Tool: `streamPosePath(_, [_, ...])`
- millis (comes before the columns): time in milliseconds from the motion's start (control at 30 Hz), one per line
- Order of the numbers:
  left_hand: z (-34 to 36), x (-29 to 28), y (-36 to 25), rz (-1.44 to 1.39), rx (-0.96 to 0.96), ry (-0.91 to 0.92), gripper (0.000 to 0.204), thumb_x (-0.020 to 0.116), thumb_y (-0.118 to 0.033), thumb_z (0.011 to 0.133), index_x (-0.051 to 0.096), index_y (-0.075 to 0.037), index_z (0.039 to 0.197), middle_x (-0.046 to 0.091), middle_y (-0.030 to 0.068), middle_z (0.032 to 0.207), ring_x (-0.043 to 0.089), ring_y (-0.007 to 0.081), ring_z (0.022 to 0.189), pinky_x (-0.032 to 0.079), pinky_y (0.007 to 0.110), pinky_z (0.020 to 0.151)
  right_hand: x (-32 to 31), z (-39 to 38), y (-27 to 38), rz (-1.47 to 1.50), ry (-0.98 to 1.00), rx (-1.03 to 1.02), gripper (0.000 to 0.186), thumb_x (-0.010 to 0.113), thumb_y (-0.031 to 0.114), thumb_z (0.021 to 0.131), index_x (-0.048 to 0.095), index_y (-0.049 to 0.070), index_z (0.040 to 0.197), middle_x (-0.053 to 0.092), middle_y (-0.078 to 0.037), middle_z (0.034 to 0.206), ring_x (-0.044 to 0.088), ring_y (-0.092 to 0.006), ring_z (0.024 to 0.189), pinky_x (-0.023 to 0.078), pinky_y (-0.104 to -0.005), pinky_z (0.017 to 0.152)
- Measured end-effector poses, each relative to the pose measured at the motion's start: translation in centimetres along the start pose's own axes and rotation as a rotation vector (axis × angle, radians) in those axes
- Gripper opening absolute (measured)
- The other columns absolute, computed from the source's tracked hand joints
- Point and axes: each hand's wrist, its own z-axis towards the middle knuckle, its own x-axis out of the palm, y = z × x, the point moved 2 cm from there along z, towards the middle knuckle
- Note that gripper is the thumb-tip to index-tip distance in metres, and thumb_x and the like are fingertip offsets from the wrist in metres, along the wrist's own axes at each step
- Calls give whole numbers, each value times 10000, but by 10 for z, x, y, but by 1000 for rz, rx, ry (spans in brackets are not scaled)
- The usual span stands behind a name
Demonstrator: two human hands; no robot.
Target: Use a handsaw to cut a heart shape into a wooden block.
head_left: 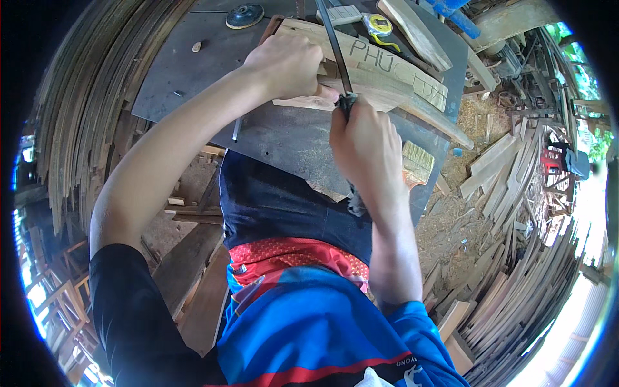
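My right hand [369, 142] is closed around the dark wrapped handle of a long, thin metal tool [334, 46]. It looks like a file, but I cannot tell its kind for certain. The blade points away from me across a pale shaped piece of wood [380, 90]. My left hand [288, 62] grips that wood near its left end, fingers curled over it and thumb stretched toward the tool. Beyond the wood lies a pale board [412, 72] with dark handwritten lettering.
On the dark tabletop [187, 58] sit a yellow tape measure [378, 26], a round black disc [245, 16], and a wide brush [418, 162] at the right edge. Long planks [97, 97] are stacked on the left. Timber strips [509, 303] and shavings cover the floor on the right.
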Motion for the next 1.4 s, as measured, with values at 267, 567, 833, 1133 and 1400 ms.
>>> streamPosePath(267, [-5,3,-2,-86,125,-12,780,673,-721,720,704,53,807,691,226,797,702,374,821,570,445,754,-32,-32,-19,-16,147,-40,265,548,220,930,595,-29,853,639,-294,737,638,-474,736,494,-567,670])
streamPosePath(567, [-26,4,-3,-62,36,56,555,701,-556,787,729,-7,864,716,178,879,710,332,863,570,430,770,-8,-28,-2,-120,195,22,249,536,237,941,584,-1,995,649,-291,754,656,-460,736,509,-562,682])
streamPosePath(833, [-3,1,5,-100,90,-3,675,707,-642,742,716,28,827,699,201,817,702,346,829,562,445,761,-18,-6,-5,-155,116,-42,269,519,217,949,597,-36,903,648,-282,774,660,-434,759,495,-544,675])
streamPosePath(1133, [-4,14,-9,-23,76,27,577,686,-558,804,730,4,927,713,198,909,709,355,878,574,442,763,-15,-6,-22,-67,178,-30,369,495,310,969,622,-30,902,658,-276,784,647,-470,776,519,-534,706])
streamPosePath(1400, [-10,13,-2,65,11,27,745,596,-741,773,722,-8,824,688,190,726,713,333,724,584,421,666,-11,-36,-40,144,78,-105,254,587,206,896,578,-38,825,633,-291,750,626,-489,736,501,-557,710])
